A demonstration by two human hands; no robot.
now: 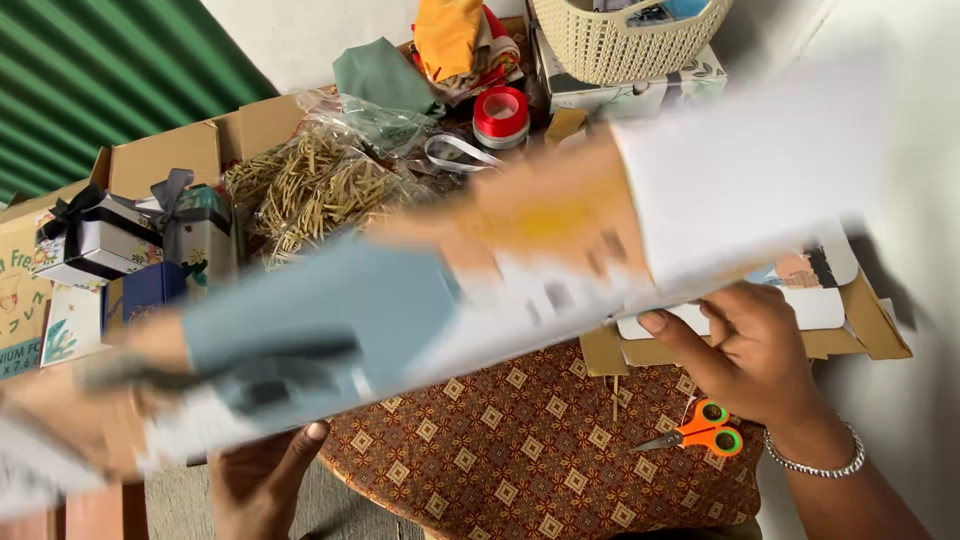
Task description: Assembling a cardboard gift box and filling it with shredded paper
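A long flat sheet of printed cardboard (420, 300), blurred by motion, stretches from lower left to upper right across the view. It shows blue-grey, peach, orange and white patches. My left hand (262, 480) grips its lower edge from below, thumb up against it. My right hand (745, 350), with a silver bracelet on the wrist, holds the sheet's right part with the thumb on its underside. Below the sheet lies a brown patterned cushion (530, 450).
Orange scissors (700, 430) lie on the cushion near my right wrist. Behind are gift boxes with dark bows (130, 235), a bag of straw-like filler (320, 185), a red ribbon roll (501, 115), folded cloth (450, 35), a cream woven basket (620, 40) and flat cardboard (860, 330).
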